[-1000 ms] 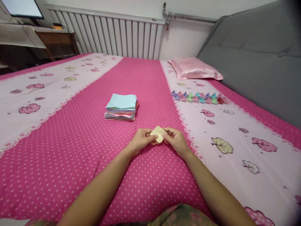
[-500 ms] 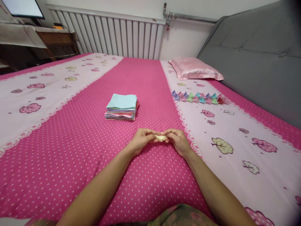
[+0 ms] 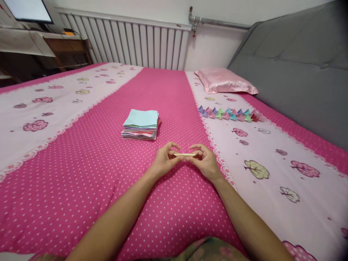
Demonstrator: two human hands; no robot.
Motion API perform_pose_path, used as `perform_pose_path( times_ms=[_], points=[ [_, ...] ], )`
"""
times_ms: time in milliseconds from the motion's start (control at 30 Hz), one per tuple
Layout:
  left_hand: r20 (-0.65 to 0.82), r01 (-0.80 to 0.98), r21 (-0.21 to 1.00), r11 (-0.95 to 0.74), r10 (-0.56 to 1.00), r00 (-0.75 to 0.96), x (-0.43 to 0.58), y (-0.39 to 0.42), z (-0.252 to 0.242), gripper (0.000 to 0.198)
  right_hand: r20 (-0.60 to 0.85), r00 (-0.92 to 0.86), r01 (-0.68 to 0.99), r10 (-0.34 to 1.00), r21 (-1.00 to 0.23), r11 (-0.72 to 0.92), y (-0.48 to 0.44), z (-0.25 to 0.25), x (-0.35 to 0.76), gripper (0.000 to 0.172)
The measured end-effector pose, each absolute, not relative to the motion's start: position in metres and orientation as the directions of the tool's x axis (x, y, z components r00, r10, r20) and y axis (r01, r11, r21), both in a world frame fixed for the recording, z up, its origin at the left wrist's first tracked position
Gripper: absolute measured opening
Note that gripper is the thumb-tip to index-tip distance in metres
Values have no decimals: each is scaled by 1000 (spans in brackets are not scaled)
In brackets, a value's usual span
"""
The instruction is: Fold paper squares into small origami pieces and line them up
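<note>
A small piece of folded pale yellow paper (image 3: 185, 154) is held between both hands above the pink bedspread, seen nearly edge-on as a narrow strip. My left hand (image 3: 166, 158) grips its left end, thumb in front along the lower edge. At the right end, my right hand (image 3: 204, 161) pinches it the same way. Both index fingers are raised and curved above the paper, apart from each other. Beyond my left hand lies a stack of coloured paper sheets (image 3: 141, 123) with a light blue one on top.
Rows of small folded paper pieces (image 3: 233, 114) in several colours lie at the right. Behind them rests a pink pillow (image 3: 224, 80) near the grey headboard (image 3: 296, 54). A white radiator (image 3: 127, 40) stands along the wall, and a desk with a monitor (image 3: 28, 11) is at far left.
The yellow paper has tilted from showing its face to nearly edge-on. Both index fingers have lifted off it, and the thumbs have moved closer together along its lower edge.
</note>
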State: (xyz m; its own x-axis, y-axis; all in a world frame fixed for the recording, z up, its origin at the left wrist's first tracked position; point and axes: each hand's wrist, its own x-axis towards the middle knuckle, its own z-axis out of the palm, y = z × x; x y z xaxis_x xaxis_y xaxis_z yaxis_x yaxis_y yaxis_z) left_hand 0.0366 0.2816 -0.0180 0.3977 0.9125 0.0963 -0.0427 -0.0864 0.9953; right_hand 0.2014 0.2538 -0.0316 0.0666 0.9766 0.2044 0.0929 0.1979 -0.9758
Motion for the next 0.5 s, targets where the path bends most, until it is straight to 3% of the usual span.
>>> perform_pose_path(
  times_ms=[233,500],
  points=[
    [149,183,957,-225,923,356,32,283,-19,24,250,20,103,968,-963,247,253,-33,203,19],
    [172,189,947,-259,909,380,32,280,-16,19,281,5,176,960,-945,276,251,-27,203,13]
  ],
)
